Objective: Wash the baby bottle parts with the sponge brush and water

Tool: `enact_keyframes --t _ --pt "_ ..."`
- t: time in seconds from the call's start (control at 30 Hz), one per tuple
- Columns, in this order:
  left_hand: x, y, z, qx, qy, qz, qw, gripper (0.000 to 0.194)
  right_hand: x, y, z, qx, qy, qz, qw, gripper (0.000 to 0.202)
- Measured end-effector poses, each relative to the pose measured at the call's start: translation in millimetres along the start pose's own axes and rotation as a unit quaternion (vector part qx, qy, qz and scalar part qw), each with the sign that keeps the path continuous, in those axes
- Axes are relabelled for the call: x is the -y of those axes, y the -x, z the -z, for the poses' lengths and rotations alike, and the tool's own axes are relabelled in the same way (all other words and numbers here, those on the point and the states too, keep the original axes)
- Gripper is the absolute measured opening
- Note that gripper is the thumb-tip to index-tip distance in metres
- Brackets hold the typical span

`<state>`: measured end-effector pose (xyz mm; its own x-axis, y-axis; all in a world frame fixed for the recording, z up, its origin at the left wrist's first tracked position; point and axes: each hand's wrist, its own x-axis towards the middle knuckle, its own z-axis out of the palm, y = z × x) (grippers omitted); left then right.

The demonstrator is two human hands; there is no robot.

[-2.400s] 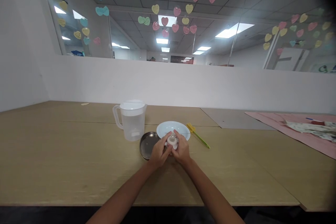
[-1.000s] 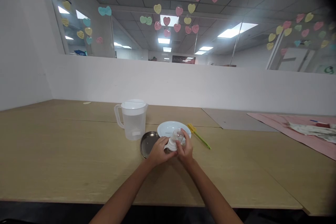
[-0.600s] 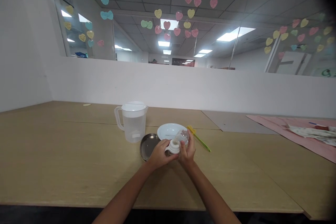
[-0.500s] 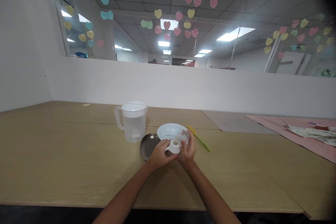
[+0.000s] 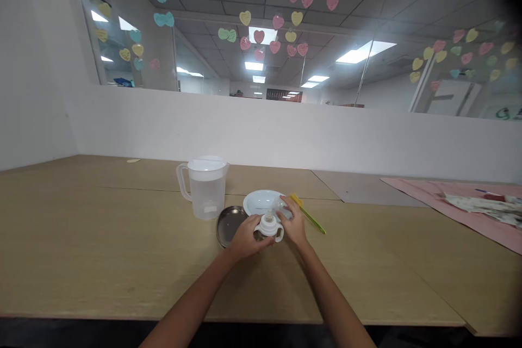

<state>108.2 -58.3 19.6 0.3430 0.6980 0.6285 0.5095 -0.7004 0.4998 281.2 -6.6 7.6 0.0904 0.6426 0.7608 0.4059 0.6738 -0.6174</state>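
Note:
My left hand [image 5: 247,237] is closed round a baby bottle [image 5: 268,224] with a white collar and side handles. A clear teat stands bare on its top; the lower body is mostly hidden by my fingers. Just right of the bottle, my right hand [image 5: 294,224] grips a clear domed cap [image 5: 280,204], apart from the teat and over the edge of a white bowl [image 5: 258,196]. A dark metal dish [image 5: 229,223] sits left of the bottle, partly covered by my left hand.
A lidded clear plastic pitcher [image 5: 207,190] with liquid stands behind the dish. A green-handled brush [image 5: 313,219] with a yellow head lies right of the bowl. Farther right, a pink cloth [image 5: 416,196] carries a patterned cloth and a pen. A white wall [image 5: 244,130] backs the table.
The clear cap has come away from the bottle top toward the bowl in my right hand, baring the teat. My left hand stays on the bottle, whose right handle now shows.

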Motion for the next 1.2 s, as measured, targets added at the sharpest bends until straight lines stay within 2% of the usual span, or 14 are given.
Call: enact_keyframes --t 0.07,0.23,0.37,0.5,0.6,0.73,0.83,0.97,1.2 --pt "-1 0 0.7 0.004 0.005 -0.007 1.0 0.038 -3 0 -1 0.039 0.007 0.007 0.999 0.036" --pt "0 0 1.2 0.004 0.006 -0.013 1.0 0.041 -8 1 0 0.091 0.005 -0.002 0.996 0.028" --pt "0 0 1.2 0.007 0.007 -0.006 1.0 0.042 -2 2 2 0.083 -0.006 -0.026 0.996 0.025" --pt "-1 0 2.6 0.015 0.019 0.003 1.0 0.04 13 1 6 0.081 -0.063 -0.051 0.993 0.026" --pt "-2 0 3.7 0.02 0.028 0.007 0.999 0.04 24 1 5 0.119 -0.071 -0.03 0.99 0.027" --pt "-2 -1 5.6 0.023 0.048 0.022 0.998 0.04 33 3 0 0.158 -0.023 0.013 0.987 0.032" --pt "-4 -3 7.9 0.033 0.072 0.041 0.996 0.038 36 4 -1 0.176 -0.011 -0.001 0.984 0.036" --pt "-7 -5 9.9 0.042 0.112 0.07 0.99 0.038 37 2 1 0.196 -0.039 -0.033 0.979 0.034" --pt "-7 -6 10.7 0.052 0.141 0.096 0.984 0.039 35 0 3 0.217 -0.069 -0.05 0.972 0.032"
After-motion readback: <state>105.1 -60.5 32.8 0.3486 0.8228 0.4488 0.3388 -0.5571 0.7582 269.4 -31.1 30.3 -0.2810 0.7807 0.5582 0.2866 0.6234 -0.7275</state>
